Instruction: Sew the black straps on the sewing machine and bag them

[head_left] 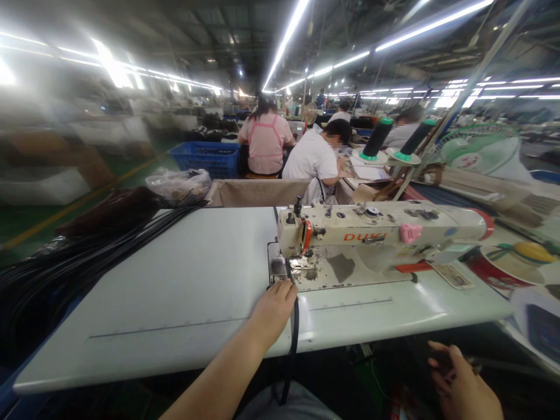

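A black strap [296, 332] lies directly at the fingertips of the left hand [275, 306], its long axis running roughly toward and away from the body. From under those fingers it reaches forward to the presser-foot area [300, 263] of the lockstitch sewing machine [371, 230]; on the near side it passes the table edge and hangs down toward the lap. The left hand is by far the nearer one: the strap emerges just beside its thumb side, with the forearm coming in at a slant from the near left. The fingers bunch close together over the strap, though whether they pinch it or only press it down I cannot tell.

The right hand [466, 376] is well apart from the left, out to its right and beyond the near edge of the sewing table [210, 262], away from the strap. Its fingers are half curled; whether anything sits between them is too dark to tell.

Left of the left hand, a printed ruler scale [170, 329] runs along the tabletop, and farther out lies a bundle of long black cords [100, 254]. The machine's arm extends rightward, ahead of the right hand.
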